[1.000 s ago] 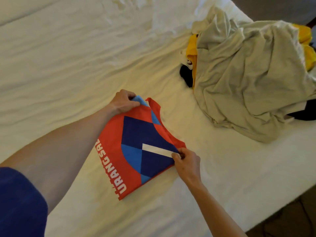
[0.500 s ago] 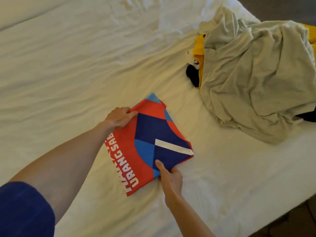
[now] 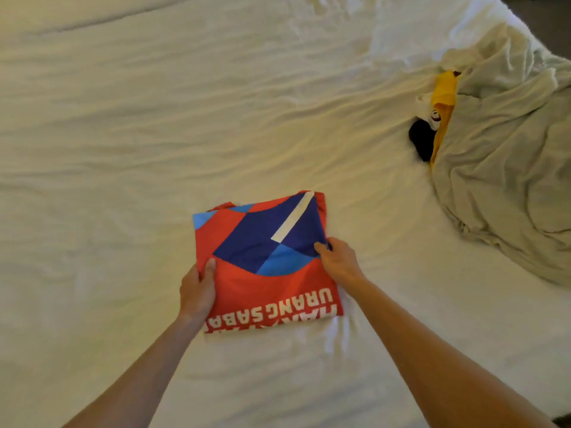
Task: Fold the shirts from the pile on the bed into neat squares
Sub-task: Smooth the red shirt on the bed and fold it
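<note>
White rumpled bed sheet (image 3: 154,118), shirt pile (image 3: 500,168)

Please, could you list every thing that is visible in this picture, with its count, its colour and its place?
folded shirt: one, red with blue shapes and white letters, on the bed, centre.
pile of shirts: one; grey-white on top, yellow and black showing at its left edge; right side of the bed.
bed sheet: one, white, wrinkled, under everything.
left hand: one, grips the folded shirt's left edge.
right hand: one, pinches the folded shirt's right edge.
</note>
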Demonstrator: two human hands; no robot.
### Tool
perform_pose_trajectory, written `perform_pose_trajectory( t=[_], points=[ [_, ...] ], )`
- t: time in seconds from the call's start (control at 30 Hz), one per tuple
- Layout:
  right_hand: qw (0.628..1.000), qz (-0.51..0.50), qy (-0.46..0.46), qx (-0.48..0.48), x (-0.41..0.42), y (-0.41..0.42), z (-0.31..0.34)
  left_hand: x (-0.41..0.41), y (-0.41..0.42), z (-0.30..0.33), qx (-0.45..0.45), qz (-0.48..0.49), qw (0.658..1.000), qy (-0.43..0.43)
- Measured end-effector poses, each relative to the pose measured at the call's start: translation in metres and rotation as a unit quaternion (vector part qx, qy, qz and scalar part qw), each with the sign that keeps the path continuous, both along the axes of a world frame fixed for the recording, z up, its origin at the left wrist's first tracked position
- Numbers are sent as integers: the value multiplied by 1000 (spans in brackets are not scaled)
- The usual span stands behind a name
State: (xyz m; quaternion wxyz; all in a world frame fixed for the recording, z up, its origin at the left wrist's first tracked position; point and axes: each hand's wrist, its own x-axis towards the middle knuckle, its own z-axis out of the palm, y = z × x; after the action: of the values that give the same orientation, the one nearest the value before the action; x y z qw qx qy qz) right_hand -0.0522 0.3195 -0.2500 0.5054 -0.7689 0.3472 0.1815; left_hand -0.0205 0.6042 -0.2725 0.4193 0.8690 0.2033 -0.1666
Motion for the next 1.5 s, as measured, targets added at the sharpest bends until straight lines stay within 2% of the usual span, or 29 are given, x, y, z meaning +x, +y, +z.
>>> perform_pose_trajectory(
  t=[0.07, 0.13, 0.27, 0.37, 0.43, 0.53, 0.7, 0.87, 1.0, 1.1, 1.2, 1.27, 1.3, 1.37, 1.43, 1.5],
  points=[
    [1000, -10, -7, -22, -12, 7, 3, -19, 1, 5, -65, 76, 995, -9],
    [999, -12, 11, -40, -35, 13, 0, -31, 3, 4, -84, 110, 990, -20],
    [990, 65, 18, -127, -87, 22, -13, -49, 4, 2, -89, 69, 992, -51],
    [994, -6, 21, -109, -110, 30, -10, -63, 7, 3, -106, 46, 992, -44],
    [990, -5, 42, -136, -123, 34, -9, -76, 12, 1, -103, 27, 994, -25],
    [977, 16, 71, -202, -119, 38, -4, -76, 16, 8, -65, 15, 998, -22],
    [965, 2, -15, -263, -59, 37, 2, -32, 1, 15, 52, 16, 997, -61],
    [944, 101, 18, -313, -11, 23, -5, -10, -20, 18, 132, 23, 989, -66],
    [943, 84, -28, -321, -7, 9, -10, -1, -22, 17, 147, 4, 983, -110],
    [947, 62, -28, -313, -7, 4, -16, 11, -20, 8, 165, -13, 982, -88],
    [949, 30, -24, -314, -11, 12, -18, 14, -22, 6, 153, 24, 986, -59],
    [930, 20, -69, -361, -25, 31, -17, 1, -27, 8, 165, 55, 979, -106],
    [919, 41, -117, -374, -35, 46, -14, -9, -33, 10, 171, 44, 971, -164],
    [902, 161, -213, -338, -56, 75, -12, -32, -46, 10, 143, -46, 955, -257],
    [879, 293, -221, -305, -75, 82, -27, -51, -50, -3, 126, -206, 941, -238],
    [866, 317, -168, -349, -85, 62, -48, -56, -33, -23, 186, -313, 912, -189]
  ],
)
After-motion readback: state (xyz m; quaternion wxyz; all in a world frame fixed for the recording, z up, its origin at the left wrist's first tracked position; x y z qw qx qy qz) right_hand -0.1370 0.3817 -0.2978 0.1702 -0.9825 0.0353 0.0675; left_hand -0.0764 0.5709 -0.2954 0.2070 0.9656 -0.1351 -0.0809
